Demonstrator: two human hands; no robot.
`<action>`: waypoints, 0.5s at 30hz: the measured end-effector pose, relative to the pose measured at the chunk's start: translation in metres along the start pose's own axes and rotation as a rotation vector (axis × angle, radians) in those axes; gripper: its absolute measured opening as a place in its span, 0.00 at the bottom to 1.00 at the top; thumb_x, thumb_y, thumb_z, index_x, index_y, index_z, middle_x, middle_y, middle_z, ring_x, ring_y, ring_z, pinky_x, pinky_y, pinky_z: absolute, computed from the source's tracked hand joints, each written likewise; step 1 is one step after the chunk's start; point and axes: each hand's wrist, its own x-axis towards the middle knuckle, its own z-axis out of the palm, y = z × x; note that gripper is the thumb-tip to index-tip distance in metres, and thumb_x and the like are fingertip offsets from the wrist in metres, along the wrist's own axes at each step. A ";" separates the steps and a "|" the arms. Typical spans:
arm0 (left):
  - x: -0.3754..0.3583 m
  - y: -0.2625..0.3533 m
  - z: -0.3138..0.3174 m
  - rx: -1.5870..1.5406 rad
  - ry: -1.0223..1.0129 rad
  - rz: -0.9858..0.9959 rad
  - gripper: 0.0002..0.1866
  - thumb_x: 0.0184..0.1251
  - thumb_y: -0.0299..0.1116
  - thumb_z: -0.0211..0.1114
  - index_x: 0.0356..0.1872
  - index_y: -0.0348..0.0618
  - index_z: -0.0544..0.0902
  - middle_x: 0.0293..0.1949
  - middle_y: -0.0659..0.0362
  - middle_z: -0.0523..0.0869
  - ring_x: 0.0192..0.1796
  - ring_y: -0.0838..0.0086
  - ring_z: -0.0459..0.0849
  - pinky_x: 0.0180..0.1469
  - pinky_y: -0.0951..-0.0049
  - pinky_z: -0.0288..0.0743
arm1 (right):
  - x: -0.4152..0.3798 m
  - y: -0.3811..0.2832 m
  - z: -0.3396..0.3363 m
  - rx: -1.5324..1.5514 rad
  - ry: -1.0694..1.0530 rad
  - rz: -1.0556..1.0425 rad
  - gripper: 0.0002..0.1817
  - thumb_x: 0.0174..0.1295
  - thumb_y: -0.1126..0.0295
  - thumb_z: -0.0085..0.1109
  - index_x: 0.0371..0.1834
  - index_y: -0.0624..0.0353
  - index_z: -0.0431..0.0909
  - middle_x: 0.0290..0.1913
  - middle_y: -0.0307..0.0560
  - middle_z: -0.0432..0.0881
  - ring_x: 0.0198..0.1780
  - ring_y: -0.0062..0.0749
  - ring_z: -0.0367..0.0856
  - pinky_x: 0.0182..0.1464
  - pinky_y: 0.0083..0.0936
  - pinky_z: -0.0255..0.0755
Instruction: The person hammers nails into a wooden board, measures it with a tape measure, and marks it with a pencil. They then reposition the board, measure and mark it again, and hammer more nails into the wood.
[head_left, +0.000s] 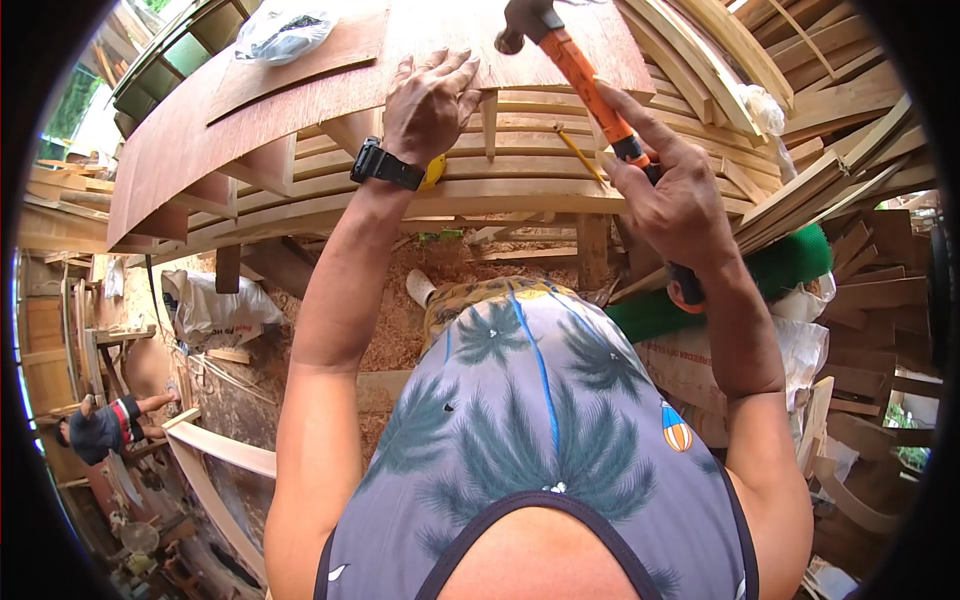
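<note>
My right hand (680, 190) is wrapped round the orange and black handle of a claw hammer (575, 75), the index finger stretched along it. The hammer's metal head is raised at the top of the view. My left hand (432, 108), with a black watch on the wrist, lies with its fingers out on the near edge of a reddish plywood sheet (350, 95). The sheet rests on a frame with upright wooden dividers. Partly hidden behind the left wrist is a yellow object (433, 172). A yellow pencil (580, 155) lies on wooden strips below the hammer.
A clear plastic bag (287, 35) sits on a smaller plywood piece (300, 80). Long timber strips (700, 60) are stacked at the right, above a green mesh roll (790, 262). Wood shavings cover the floor. Another person (105, 428) is at the far left.
</note>
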 end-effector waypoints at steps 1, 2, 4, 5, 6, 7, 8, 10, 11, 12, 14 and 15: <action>0.000 0.000 0.000 0.002 0.005 -0.001 0.21 0.73 0.42 0.65 0.64 0.51 0.85 0.66 0.57 0.84 0.72 0.59 0.78 0.78 0.42 0.60 | 0.002 -0.005 -0.001 -0.002 0.000 0.002 0.32 0.65 0.75 0.61 0.76 0.48 0.73 0.46 0.53 0.90 0.35 0.26 0.82 0.46 0.28 0.80; 0.000 0.001 0.000 0.000 0.005 -0.002 0.21 0.73 0.42 0.65 0.64 0.51 0.85 0.66 0.57 0.84 0.72 0.59 0.78 0.78 0.42 0.60 | 0.003 -0.013 -0.002 0.034 0.040 -0.029 0.32 0.67 0.78 0.59 0.77 0.49 0.72 0.43 0.45 0.88 0.32 0.18 0.77 0.38 0.22 0.74; -0.001 0.002 0.000 0.018 0.023 -0.004 0.21 0.73 0.42 0.66 0.63 0.52 0.85 0.66 0.57 0.85 0.72 0.60 0.78 0.79 0.44 0.59 | 0.008 -0.013 -0.002 0.048 0.103 -0.113 0.33 0.68 0.82 0.57 0.77 0.51 0.71 0.43 0.41 0.88 0.30 0.12 0.74 0.32 0.16 0.71; -0.001 0.002 0.001 0.015 0.021 -0.006 0.21 0.73 0.42 0.66 0.63 0.52 0.85 0.66 0.57 0.85 0.72 0.60 0.78 0.79 0.44 0.59 | 0.010 -0.012 0.000 0.047 0.101 -0.110 0.33 0.68 0.82 0.57 0.77 0.51 0.71 0.43 0.41 0.88 0.30 0.12 0.74 0.32 0.16 0.71; -0.001 0.002 0.001 0.011 0.024 -0.008 0.20 0.73 0.41 0.65 0.63 0.51 0.86 0.65 0.57 0.85 0.72 0.60 0.79 0.79 0.45 0.59 | 0.012 -0.010 0.004 0.045 0.092 -0.100 0.31 0.67 0.79 0.57 0.76 0.50 0.73 0.39 0.45 0.88 0.27 0.19 0.76 0.33 0.23 0.74; -0.001 0.002 0.001 0.007 0.026 -0.011 0.20 0.74 0.41 0.65 0.62 0.50 0.86 0.65 0.57 0.85 0.72 0.60 0.79 0.78 0.46 0.59 | 0.015 -0.008 0.007 0.043 0.083 -0.091 0.30 0.66 0.75 0.57 0.74 0.48 0.75 0.35 0.50 0.88 0.25 0.26 0.79 0.34 0.30 0.78; -0.001 0.002 0.001 0.005 0.025 -0.012 0.20 0.74 0.41 0.65 0.62 0.50 0.86 0.65 0.57 0.85 0.72 0.60 0.79 0.78 0.46 0.59 | 0.018 -0.004 0.010 -0.020 -0.015 -0.005 0.30 0.66 0.74 0.56 0.74 0.49 0.75 0.32 0.52 0.87 0.23 0.26 0.79 0.31 0.33 0.77; 0.000 0.003 -0.001 0.002 -0.001 -0.021 0.19 0.73 0.41 0.65 0.62 0.50 0.86 0.65 0.57 0.85 0.72 0.60 0.79 0.78 0.45 0.59 | 0.024 0.000 0.009 -0.079 -0.064 -0.003 0.29 0.66 0.74 0.56 0.74 0.50 0.75 0.32 0.53 0.87 0.23 0.28 0.80 0.31 0.34 0.77; 0.001 0.003 -0.001 0.001 0.004 -0.020 0.19 0.73 0.41 0.65 0.62 0.50 0.86 0.65 0.57 0.85 0.72 0.60 0.79 0.78 0.45 0.59 | 0.027 0.001 0.007 -0.140 -0.113 -0.007 0.29 0.67 0.73 0.55 0.74 0.51 0.75 0.31 0.53 0.87 0.23 0.31 0.81 0.31 0.35 0.77; 0.001 0.003 -0.002 -0.010 0.016 -0.013 0.20 0.73 0.40 0.65 0.62 0.50 0.86 0.65 0.57 0.85 0.72 0.61 0.79 0.78 0.44 0.59 | 0.029 -0.002 0.005 -0.147 -0.110 -0.002 0.29 0.66 0.74 0.55 0.73 0.53 0.75 0.35 0.56 0.88 0.24 0.37 0.83 0.32 0.35 0.78; -0.001 0.003 -0.001 -0.011 0.015 -0.005 0.20 0.73 0.40 0.65 0.63 0.50 0.85 0.66 0.57 0.85 0.72 0.61 0.79 0.77 0.43 0.59 | 0.023 -0.015 0.000 -0.100 -0.029 -0.049 0.29 0.66 0.75 0.54 0.73 0.52 0.75 0.36 0.58 0.88 0.24 0.39 0.83 0.33 0.34 0.78; -0.001 0.003 -0.002 -0.011 0.017 -0.015 0.20 0.73 0.40 0.65 0.63 0.50 0.85 0.66 0.57 0.85 0.72 0.61 0.79 0.77 0.43 0.59 | 0.024 -0.018 0.000 -0.050 0.054 -0.096 0.29 0.66 0.75 0.54 0.73 0.52 0.75 0.37 0.59 0.88 0.25 0.41 0.84 0.33 0.34 0.78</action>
